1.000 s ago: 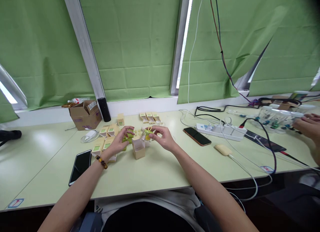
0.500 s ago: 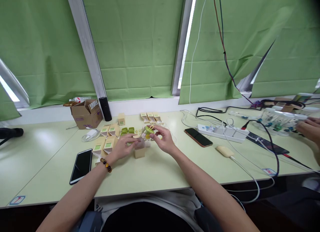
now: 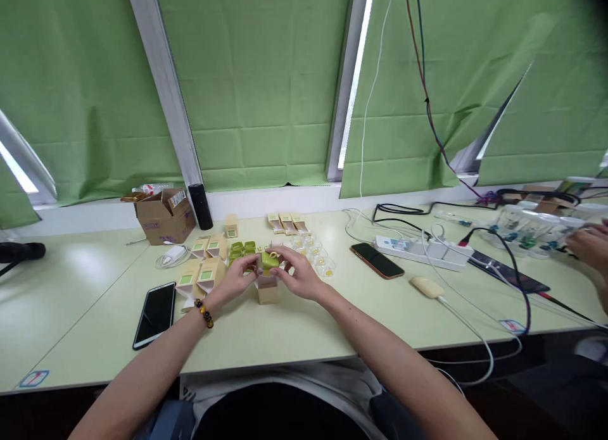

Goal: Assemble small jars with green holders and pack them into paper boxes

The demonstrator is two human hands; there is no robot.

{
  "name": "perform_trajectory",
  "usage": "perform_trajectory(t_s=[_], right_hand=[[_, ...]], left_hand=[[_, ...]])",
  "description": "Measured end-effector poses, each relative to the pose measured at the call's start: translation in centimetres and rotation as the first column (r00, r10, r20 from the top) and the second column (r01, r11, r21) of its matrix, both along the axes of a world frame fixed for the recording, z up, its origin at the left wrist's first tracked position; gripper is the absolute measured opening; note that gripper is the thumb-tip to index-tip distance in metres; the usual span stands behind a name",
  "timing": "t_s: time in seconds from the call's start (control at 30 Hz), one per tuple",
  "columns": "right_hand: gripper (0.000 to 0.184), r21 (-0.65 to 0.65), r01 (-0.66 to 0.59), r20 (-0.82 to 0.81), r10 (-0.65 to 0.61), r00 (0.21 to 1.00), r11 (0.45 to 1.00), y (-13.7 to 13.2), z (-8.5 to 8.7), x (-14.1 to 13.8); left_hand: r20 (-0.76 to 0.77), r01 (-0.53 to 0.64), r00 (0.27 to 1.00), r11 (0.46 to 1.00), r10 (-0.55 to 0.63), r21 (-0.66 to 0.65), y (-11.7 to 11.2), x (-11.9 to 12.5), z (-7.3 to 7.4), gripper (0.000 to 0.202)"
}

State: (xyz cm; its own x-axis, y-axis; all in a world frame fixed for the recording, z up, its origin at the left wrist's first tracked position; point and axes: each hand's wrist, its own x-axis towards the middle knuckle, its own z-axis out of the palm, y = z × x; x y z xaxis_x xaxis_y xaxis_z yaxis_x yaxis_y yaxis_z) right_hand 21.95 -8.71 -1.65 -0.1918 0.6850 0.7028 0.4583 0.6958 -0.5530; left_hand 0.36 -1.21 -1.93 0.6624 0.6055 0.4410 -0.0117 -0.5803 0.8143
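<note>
Head view, centre of the frame: the left hand [image 3: 236, 280] and the right hand [image 3: 297, 276] meet over a small tan box [image 3: 268, 292] that stands upright and open-topped on the pale green worktop [image 3: 304, 329]. The right grip pinches a green capsule [image 3: 270, 260] at the mouth of the box; the capsule sits at the box's top opening, and how far it is in cannot be told. The left grip is pressed together on the box's upper left edge. Just left of the hands lie several flat tan cartons [image 3: 205, 274], and behind them a cluster of green capsules [image 3: 242, 249]. Right of centre is a group of clear cups [image 3: 317, 255]. Lower left: 1 black phone [image 3: 154, 306]. Upper left: a cardboard box [image 3: 164, 216] beside a black cylinder [image 3: 199, 207]. Right of centre: a second phone [image 3: 377, 260] and a white power strip [image 3: 418, 250]. Far right edge: a co-worker's hand [image 3: 586, 245].
</note>
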Motion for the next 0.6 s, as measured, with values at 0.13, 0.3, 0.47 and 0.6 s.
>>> perform_trajectory(t_s=[0.13, 0.3, 0.47, 0.6], right_hand=[[0.031, -0.068, 0.028, 0.006, -0.028, 1.000, 0.997, 0.16, 0.01, 0.56], [0.024, -0.045, 0.084, 0.163, -0.076, 0.984, 0.995, -0.11, 0.13, 0.80], [0.023, 0.011, 0.114, 0.337, -0.111, 0.935, 0.993, -0.49, 0.25, 0.44], [0.024, 0.010, 0.079, 0.395, -0.077, 0.915, 0.997, -0.63, 0.23, 0.12]], left_hand=[[0.016, -0.057, 0.998, 0.993, 0.059, -0.100, 0.58, -0.12, -0.77, 0.050], [-0.002, -0.008, 1.000, 0.997, 0.008, -0.073, 0.47, -0.12, -0.66, 0.064], [-0.001, -0.011, 1.000, 0.998, 0.011, -0.060, 0.43, -0.13, -0.63, 0.069], [-0.010, -0.029, 1.000, 0.996, 0.028, -0.082, 0.36, -0.20, -0.70, 0.071]])
